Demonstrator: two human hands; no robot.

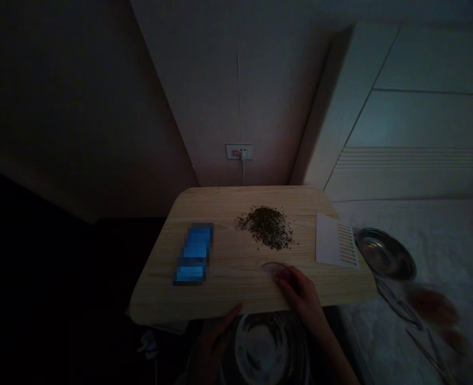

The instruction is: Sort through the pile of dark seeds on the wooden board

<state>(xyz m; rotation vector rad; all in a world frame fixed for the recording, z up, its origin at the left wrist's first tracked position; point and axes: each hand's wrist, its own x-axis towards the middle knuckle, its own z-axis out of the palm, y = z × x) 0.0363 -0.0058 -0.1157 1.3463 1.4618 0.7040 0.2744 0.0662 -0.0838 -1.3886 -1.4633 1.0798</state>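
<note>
A pale wooden board (228, 256) carries a heap of small dark seeds (267, 226). My right hand (300, 294) lies on the board's near edge, its fingers bent and the fingertips pressed on a small clear round disc (271, 266) just in front of the seeds. My left hand (212, 342) is below the board's front edge. It grips the rim of a metal bowl (266, 350) held under that edge, thumb up against the wood. The light is very dim.
On the board also lie a white slotted card (336, 240) at the right and a blue blurred-out object (194, 254) at the left. On the white surface to the right are a steel dish (384, 254), thin metal tools (400, 307) and a blurred reddish shape (434, 305). A wall socket (239, 152) is behind.
</note>
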